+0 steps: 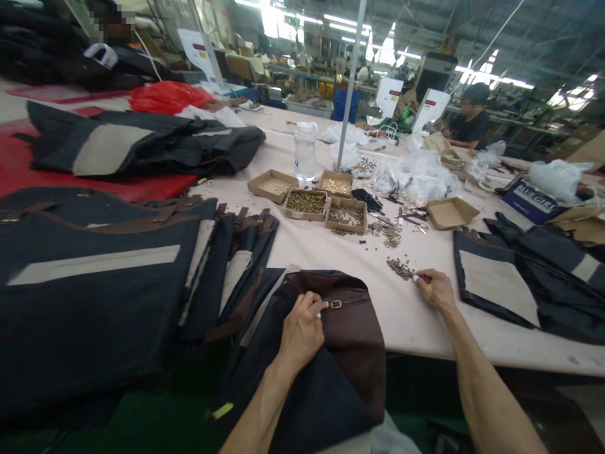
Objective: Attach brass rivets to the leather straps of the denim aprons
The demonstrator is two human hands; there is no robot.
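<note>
My left hand (305, 325) is closed on a dark navy fabric bag (326, 384) at the table's front edge, its fingers curled on the dark brown panel (359, 334). Beside those fingertips a small brass buckle (336, 304) sits on the brown panel. Over on the right, my right hand (435, 290) has its fingers pinched together at the edge of a small pile of metal studs (401, 269). What lies between those fingertips, if anything, is too small to make out. White coverings show on fingertips of both hands.
Cardboard trays of small metal parts (306, 203) stand mid-table near a clear plastic bottle (305, 151) and a metal pole (352, 82). Stacked navy bags (94, 296) lie at left, more navy pieces (501, 284) at right. A person (472, 120) sits at the far right.
</note>
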